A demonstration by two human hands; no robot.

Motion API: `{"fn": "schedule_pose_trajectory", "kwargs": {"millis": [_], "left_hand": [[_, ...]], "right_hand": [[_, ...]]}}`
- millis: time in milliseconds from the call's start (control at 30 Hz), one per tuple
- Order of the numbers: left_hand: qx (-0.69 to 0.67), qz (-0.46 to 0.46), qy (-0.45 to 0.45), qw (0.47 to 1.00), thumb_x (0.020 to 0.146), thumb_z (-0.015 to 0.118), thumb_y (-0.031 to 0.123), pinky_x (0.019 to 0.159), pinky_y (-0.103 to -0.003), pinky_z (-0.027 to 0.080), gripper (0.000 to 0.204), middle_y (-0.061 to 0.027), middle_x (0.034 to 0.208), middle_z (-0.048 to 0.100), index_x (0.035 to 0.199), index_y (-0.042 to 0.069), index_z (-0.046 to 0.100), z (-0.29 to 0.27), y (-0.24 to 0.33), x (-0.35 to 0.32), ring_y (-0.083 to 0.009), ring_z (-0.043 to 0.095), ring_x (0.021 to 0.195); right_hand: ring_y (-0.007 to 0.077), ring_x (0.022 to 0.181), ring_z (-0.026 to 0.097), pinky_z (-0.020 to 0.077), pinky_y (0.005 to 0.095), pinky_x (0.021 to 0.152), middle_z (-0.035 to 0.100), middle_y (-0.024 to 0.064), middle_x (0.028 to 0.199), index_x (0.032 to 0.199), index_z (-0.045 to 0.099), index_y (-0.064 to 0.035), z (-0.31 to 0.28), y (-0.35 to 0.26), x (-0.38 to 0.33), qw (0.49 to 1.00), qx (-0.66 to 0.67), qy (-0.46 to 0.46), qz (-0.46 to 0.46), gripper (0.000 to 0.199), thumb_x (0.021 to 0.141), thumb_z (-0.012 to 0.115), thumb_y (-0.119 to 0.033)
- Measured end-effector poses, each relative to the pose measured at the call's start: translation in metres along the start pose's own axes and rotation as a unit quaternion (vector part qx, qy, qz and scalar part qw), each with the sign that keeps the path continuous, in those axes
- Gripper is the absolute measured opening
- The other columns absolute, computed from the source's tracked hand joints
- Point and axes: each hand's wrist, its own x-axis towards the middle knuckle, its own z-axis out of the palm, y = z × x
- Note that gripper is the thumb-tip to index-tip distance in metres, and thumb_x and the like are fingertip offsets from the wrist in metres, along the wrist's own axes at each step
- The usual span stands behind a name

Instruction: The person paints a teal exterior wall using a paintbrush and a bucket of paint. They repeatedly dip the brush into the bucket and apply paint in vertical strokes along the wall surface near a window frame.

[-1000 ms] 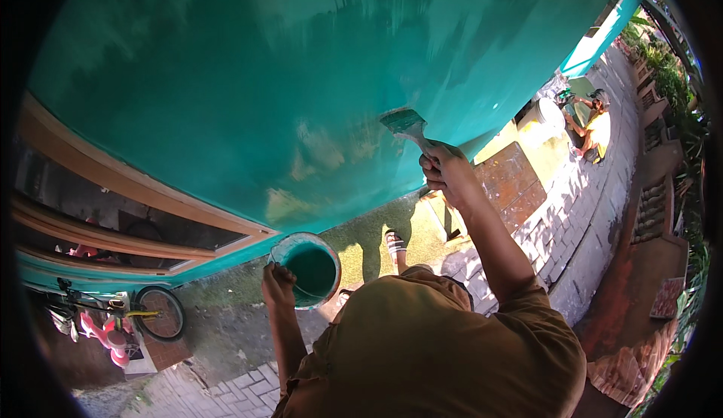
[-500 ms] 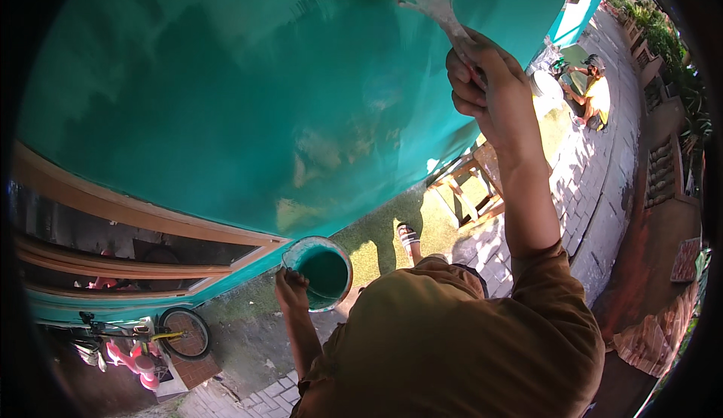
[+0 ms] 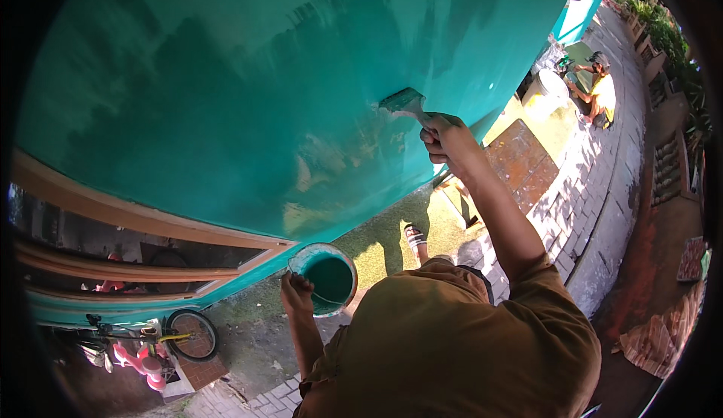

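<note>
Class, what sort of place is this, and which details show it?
Probably a residential outdoor area: it has a wooden-framed window, a partly sunlit paved path and a bicycle.

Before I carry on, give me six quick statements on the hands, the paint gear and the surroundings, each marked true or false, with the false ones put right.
1. The right hand holds a paintbrush. True.
2. The left hand is empty. False: the left hand holds the bucket.
3. The paint in the bucket is bright red. False: the paint is dark teal.
4. Pale patches show on the teal wall. True.
5. The bicycle wheel is at the upper right of the picture. False: the bicycle wheel is at the lower left.
6. A person in yellow is low down on the right side of the path. True.
</note>
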Motion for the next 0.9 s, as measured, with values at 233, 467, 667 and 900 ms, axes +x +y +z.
{"fn": "schedule_pose_trajectory", "kwargs": {"millis": [233, 467, 667, 900], "left_hand": [[-0.011, -0.004, -0.002, 1.000, 0.094, 0.053, 0.026, 0.053, -0.034, 0.038, 0.021, -0.0026, 0.068, 0.047, 0.081, 0.010, 0.047, -0.008, 0.000, -0.010, -0.0168, 0.046, 0.058], [-0.030, -0.004, 0.014, 0.999, 0.092, 0.054, 0.027, 0.053, -0.033, 0.037, 0.021, -0.0022, 0.067, 0.047, 0.080, 0.011, 0.048, -0.034, -0.021, -0.009, -0.0163, 0.046, 0.058], [-0.028, 0.020, 0.069, 0.997, 0.091, 0.056, 0.030, 0.054, -0.032, 0.037, 0.024, -0.0015, 0.066, 0.048, 0.077, 0.012, 0.048, -0.065, -0.024, -0.010, -0.0154, 0.046, 0.058], [0.023, 0.144, 0.162, 0.976, 0.089, 0.058, 0.034, 0.050, -0.032, 0.036, 0.028, 0.0001, 0.064, 0.045, 0.074, 0.014, 0.046, -0.051, -0.051, -0.032, -0.0144, 0.045, 0.055]], "right_hand": [[0.0053, 0.051, 0.026, 0.0205, 0.0231, 0.045, 0.038, -0.0023, 0.068, 0.086, 0.048, -0.0073, 0.030, -0.077, -0.064, 0.983, 0.018, -0.007, -0.182, 0.011, 0.091, 0.047, -0.017], [0.0068, 0.049, 0.027, 0.0220, 0.0259, 0.044, 0.043, -0.0015, 0.068, 0.082, 0.043, -0.0104, 0.000, 0.043, -0.029, 0.999, -0.010, -0.008, 0.032, 0.010, 0.090, 0.045, -0.017], [0.0077, 0.055, 0.032, 0.0264, 0.0263, 0.048, 0.044, -0.0001, 0.072, 0.092, 0.049, -0.0069, 0.016, 0.021, -0.002, 0.999, 0.006, -0.032, -0.016, 0.011, 0.090, 0.045, -0.017], [0.0070, 0.057, 0.034, 0.0290, 0.0242, 0.049, 0.042, -0.0011, 0.074, 0.122, 0.053, 0.0011, 0.051, -0.132, -0.071, 0.959, 0.025, -0.099, -0.263, 0.037, 0.091, 0.045, -0.018]]}}
